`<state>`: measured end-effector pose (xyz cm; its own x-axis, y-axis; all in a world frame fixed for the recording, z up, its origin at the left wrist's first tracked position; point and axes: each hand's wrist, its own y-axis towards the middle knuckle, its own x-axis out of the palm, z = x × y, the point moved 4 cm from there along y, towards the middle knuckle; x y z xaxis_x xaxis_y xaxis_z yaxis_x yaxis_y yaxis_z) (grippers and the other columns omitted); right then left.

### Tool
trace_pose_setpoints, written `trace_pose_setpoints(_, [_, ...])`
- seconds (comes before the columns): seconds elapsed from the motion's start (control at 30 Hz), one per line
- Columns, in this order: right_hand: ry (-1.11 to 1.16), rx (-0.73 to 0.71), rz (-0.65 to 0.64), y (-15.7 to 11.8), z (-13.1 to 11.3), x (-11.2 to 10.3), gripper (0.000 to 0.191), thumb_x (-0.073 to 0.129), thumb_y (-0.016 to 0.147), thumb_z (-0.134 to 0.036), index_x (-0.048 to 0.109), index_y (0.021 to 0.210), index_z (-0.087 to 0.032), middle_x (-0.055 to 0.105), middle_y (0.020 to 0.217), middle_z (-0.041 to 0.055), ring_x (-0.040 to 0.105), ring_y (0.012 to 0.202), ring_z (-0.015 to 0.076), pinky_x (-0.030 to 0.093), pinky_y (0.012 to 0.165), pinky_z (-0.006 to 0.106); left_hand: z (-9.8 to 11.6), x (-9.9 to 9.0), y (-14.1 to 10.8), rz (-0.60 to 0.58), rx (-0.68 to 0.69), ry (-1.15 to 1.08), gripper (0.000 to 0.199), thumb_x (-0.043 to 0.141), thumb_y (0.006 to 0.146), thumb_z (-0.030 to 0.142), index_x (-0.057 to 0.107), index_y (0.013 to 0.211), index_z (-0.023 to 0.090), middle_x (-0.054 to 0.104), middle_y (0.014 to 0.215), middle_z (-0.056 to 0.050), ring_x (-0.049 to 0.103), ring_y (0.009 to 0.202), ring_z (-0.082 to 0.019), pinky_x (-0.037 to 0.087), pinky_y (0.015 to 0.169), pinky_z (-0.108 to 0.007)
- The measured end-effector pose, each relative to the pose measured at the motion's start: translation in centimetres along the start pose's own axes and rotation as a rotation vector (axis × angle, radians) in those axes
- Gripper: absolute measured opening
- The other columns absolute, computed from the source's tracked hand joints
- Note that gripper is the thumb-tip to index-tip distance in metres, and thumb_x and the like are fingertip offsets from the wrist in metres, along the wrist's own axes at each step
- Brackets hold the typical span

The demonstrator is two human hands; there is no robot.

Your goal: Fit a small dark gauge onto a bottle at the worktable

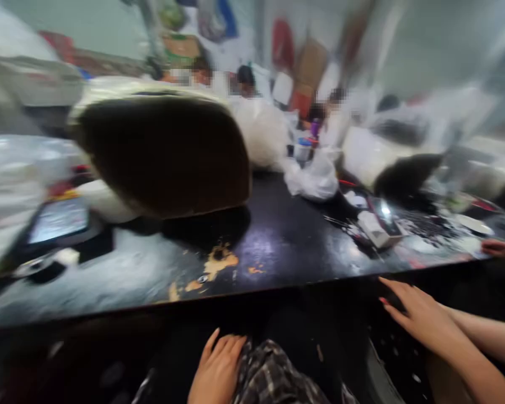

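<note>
Below, both hands (pixel 219 365) (pixel 421 320) lie open, empty, before the dark table (pixel 278 241) and brown bundle (pixel 164 157).

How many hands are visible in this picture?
3: left hand on checked cloth, right hand below table edge, another person's hand far right. Others may be blurred.

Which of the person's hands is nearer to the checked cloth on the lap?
The left. The left hand rests against the checked cloth, at its left edge. The right hand is apart from it, up by the table edge.
</note>
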<state>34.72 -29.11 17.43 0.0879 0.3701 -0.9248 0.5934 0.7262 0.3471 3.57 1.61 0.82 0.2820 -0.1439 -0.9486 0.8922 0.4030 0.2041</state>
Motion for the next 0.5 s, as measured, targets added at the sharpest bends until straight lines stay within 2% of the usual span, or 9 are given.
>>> trace_pose_setpoints(0.07, [0.004, 0.001, 0.034, 0.3, 1.4, 0.9, 0.057, 0.045, 0.084, -0.061, 0.060, 0.124, -0.024, 0.069, 0.111, 0.0136, 0.067, 0.099, 0.0320, 0.052, 0.087, 0.052, 0.1, -0.2, 0.2, 0.027, -0.043, -0.031, 0.040, 0.042, 0.090, 0.006, 0.064, 0.117, 0.027, 0.069, 0.109, 0.000, 0.058, 0.110, -0.018, 0.018, 0.118, -0.044])
trace_pose_setpoints(0.1, [0.007, -0.001, 0.058, 0.8, 1.7, 1.2, 0.062, 0.044, 0.083, -0.065, 0.058, 0.127, -0.024, 0.068, 0.111, 0.0136, 0.067, 0.099, 0.0323, 0.052, 0.087, 0.051, 0.0, -0.3, 0.3, 0.037, -0.056, -0.043, 0.037, 0.043, 0.090, 0.008, 0.064, 0.116, 0.027, 0.069, 0.107, 0.000, 0.059, 0.108, -0.018, 0.019, 0.117, -0.044])
trace_pose_setpoints(0.17, [0.017, -0.026, 0.093, 2.3, 0.6, 1.8, 0.070, 0.045, 0.082, -0.071, 0.051, 0.134, -0.025, 0.065, 0.118, 0.0137, 0.064, 0.106, 0.0338, 0.051, 0.091, 0.052, -0.1, -0.3, 0.3, 0.056, -0.069, -0.060, 0.032, 0.046, 0.092, 0.011, 0.064, 0.113, 0.027, 0.069, 0.104, 0.000, 0.059, 0.106, -0.018, 0.021, 0.117, -0.044])
trace_pose_setpoints(0.2, [0.030, -0.052, 0.108, 3.3, -1.0, 2.0, 0.072, 0.046, 0.081, -0.071, 0.048, 0.136, -0.025, 0.063, 0.122, 0.0139, 0.062, 0.110, 0.0344, 0.049, 0.093, 0.052, -0.2, -0.2, 0.2, 0.063, -0.072, -0.067, 0.030, 0.047, 0.092, 0.012, 0.064, 0.113, 0.027, 0.069, 0.102, 0.001, 0.059, 0.105, -0.017, 0.021, 0.117, -0.043])
trace_pose_setpoints(0.27, [0.087, -0.128, 0.128, 5.9, -6.2, 2.8, 0.071, 0.048, 0.083, -0.069, 0.045, 0.138, -0.023, 0.062, 0.126, 0.0147, 0.061, 0.112, 0.0339, 0.048, 0.095, 0.052, -0.3, 0.0, 0.1, 0.072, -0.076, -0.075, 0.026, 0.049, 0.093, 0.016, 0.063, 0.112, 0.027, 0.068, 0.101, 0.001, 0.059, 0.105, -0.017, 0.022, 0.117, -0.042])
trace_pose_setpoints(0.33, [0.218, -0.286, 0.023, 8.7, -13.1, 4.7, 0.061, 0.047, 0.090, -0.057, 0.044, 0.139, -0.021, 0.058, 0.130, 0.0148, 0.058, 0.117, 0.0299, 0.047, 0.099, 0.049, -0.3, 0.1, 0.0, 0.080, -0.080, -0.077, 0.023, 0.051, 0.093, 0.018, 0.063, 0.111, 0.026, 0.068, 0.100, 0.001, 0.059, 0.104, -0.017, 0.022, 0.117, -0.043])
trace_pose_setpoints(0.4, [0.260, -0.388, -0.028, 11.4, -19.6, 7.2, 0.057, 0.049, 0.091, -0.051, 0.044, 0.140, -0.023, 0.056, 0.134, 0.0113, 0.054, 0.122, 0.0263, 0.045, 0.102, 0.045, -0.4, 0.2, 0.0, 0.085, -0.082, -0.075, 0.022, 0.053, 0.092, 0.018, 0.064, 0.109, 0.026, 0.068, 0.099, 0.001, 0.059, 0.103, -0.018, 0.023, 0.116, -0.043])
trace_pose_setpoints(0.47, [0.281, -0.431, -0.051, 13.4, -24.4, 10.0, 0.055, 0.054, 0.089, -0.048, 0.046, 0.139, -0.026, 0.056, 0.135, 0.0111, 0.052, 0.123, 0.0286, 0.043, 0.101, 0.048, -0.5, 0.3, -0.2, 0.087, -0.080, -0.073, 0.021, 0.054, 0.092, 0.019, 0.064, 0.109, 0.026, 0.068, 0.100, 0.002, 0.060, 0.102, -0.017, 0.024, 0.116, -0.042])
trace_pose_setpoints(0.5, [0.291, -0.438, -0.059, 14.0, -26.1, 11.4, 0.055, 0.055, 0.088, -0.048, 0.046, 0.138, -0.026, 0.057, 0.133, 0.0116, 0.052, 0.122, 0.0301, 0.041, 0.102, 0.051, -0.6, 0.3, -0.4, 0.087, -0.079, -0.073, 0.021, 0.053, 0.093, 0.020, 0.063, 0.110, 0.027, 0.068, 0.101, 0.003, 0.059, 0.102, -0.017, 0.023, 0.116, -0.042])
